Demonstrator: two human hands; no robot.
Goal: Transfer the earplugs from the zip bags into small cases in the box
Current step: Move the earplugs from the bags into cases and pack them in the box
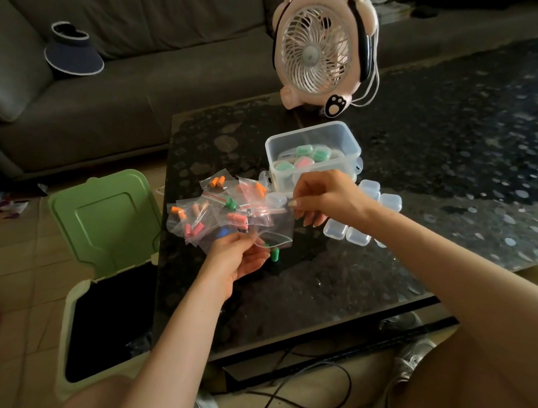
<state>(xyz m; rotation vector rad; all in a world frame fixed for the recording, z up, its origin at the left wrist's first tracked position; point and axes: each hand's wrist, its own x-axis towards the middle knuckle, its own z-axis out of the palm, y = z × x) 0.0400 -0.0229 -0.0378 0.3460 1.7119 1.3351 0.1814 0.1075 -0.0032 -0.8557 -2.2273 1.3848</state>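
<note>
From the head camera, the zip bag hangs between your two hands above the table, in front of the box. Your left hand sits palm up at the bag's lower left corner, its fingers curled round the plastic. Your right hand is at the upper right, thumb and forefinger closed in a pinch on the bag's top edge, the other fingers loosely bent below. The bag is thin, clear and crinkled, and two green earplugs – short, rounded foam plugs – lie at its lowest point, just beside your left fingertips. Behind the left hand lies a pile of zip bags of the same clear film with red seal lines, holding orange, pink, green and blue plugs. The box is a clear rectangular plastic tub with rounded corners, just beyond your right hand; the small cases inside it are pale green, pink and white. Empty clear cases – small, square and glossy – are scattered under and to the right of your right wrist. The table is dark, speckled and shiny.
</note>
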